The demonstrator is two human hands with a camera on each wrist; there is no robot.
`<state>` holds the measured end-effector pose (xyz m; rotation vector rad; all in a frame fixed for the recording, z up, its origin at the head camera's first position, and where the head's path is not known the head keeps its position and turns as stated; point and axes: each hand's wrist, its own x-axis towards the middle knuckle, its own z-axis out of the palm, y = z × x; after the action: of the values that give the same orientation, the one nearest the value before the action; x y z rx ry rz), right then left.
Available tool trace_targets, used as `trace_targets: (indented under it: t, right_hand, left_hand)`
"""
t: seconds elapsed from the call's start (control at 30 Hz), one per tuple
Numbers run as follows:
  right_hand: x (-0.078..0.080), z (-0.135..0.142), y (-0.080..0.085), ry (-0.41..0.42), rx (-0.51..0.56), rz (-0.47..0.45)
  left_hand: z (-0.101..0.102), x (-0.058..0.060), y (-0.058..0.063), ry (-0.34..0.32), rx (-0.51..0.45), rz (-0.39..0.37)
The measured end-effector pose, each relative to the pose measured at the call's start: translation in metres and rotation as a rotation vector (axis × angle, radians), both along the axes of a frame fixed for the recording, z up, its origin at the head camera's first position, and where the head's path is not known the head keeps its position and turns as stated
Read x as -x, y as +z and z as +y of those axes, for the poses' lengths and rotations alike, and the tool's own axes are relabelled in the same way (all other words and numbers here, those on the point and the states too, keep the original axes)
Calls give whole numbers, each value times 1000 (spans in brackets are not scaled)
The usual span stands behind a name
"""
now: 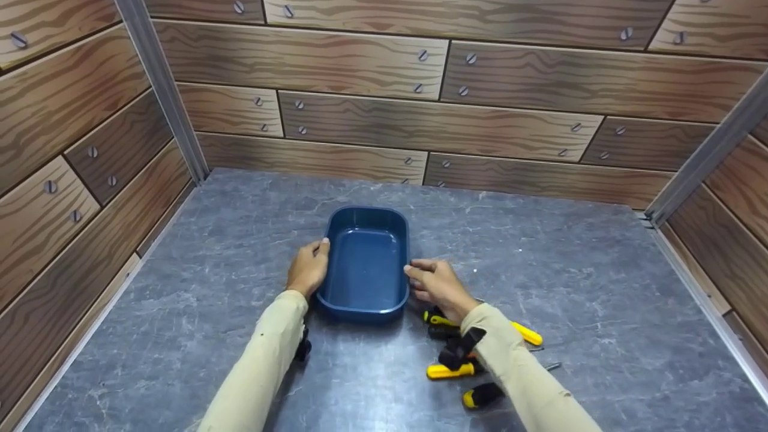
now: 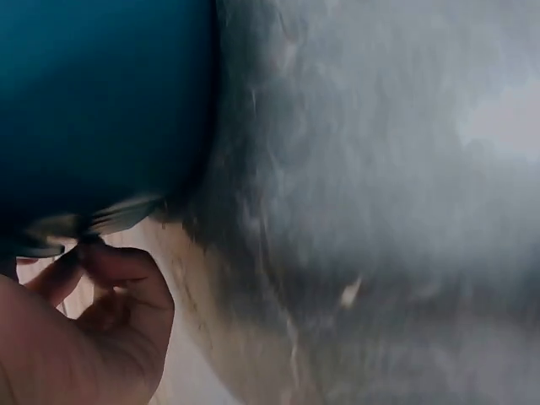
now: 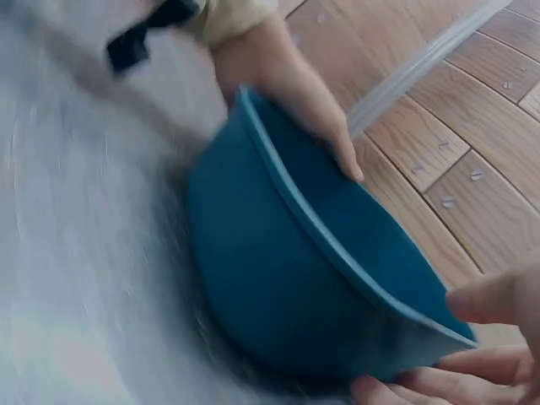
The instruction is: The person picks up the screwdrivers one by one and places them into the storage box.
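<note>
An empty blue plastic tub [image 1: 363, 270] with rounded corners is between my two hands on the grey marbled surface. My left hand [image 1: 308, 269] grips its left side, the thumb at the rim. On the opposite side my right hand [image 1: 441, 285] holds the tub's wall, thumb by the rim and fingers outside. The right wrist view shows the outer wall of the tub [image 3: 270, 261], with the right hand [image 3: 481, 354] at its near end and the left hand [image 3: 287, 80] across from it. In the left wrist view, the left hand's fingers [image 2: 126, 287] bend against the tub's underside or wall.
Several hand tools lie under and beside my right forearm, among them a yellow-handled tool [image 1: 450, 371], another yellow handle [image 1: 527, 333] and a black-and-yellow screwdriver [image 1: 483, 396]. Wood-patterned walls [image 1: 360, 114] enclose the surface at the back and both sides.
</note>
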<state>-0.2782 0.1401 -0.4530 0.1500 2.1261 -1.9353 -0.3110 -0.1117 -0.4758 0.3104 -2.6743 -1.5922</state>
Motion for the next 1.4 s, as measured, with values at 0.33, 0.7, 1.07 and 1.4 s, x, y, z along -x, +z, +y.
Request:
trace_targets:
  t: [0.33, 0.7, 1.07, 1.4]
  right_hand:
    - [-7, -3, -6, -21, 46, 10]
    - [-25, 5, 1, -24, 1, -6]
    - [-54, 5, -2, -46, 10, -17]
    - [-68, 7, -2, -54, -17, -5]
  left_hand:
    - [9, -5, -1, -12, -52, 77]
    - [15, -20, 1, -39, -21, 129]
    - [16, -45, -7, -65, 65, 154]
    - [18, -62, -1, -108, 123, 136]
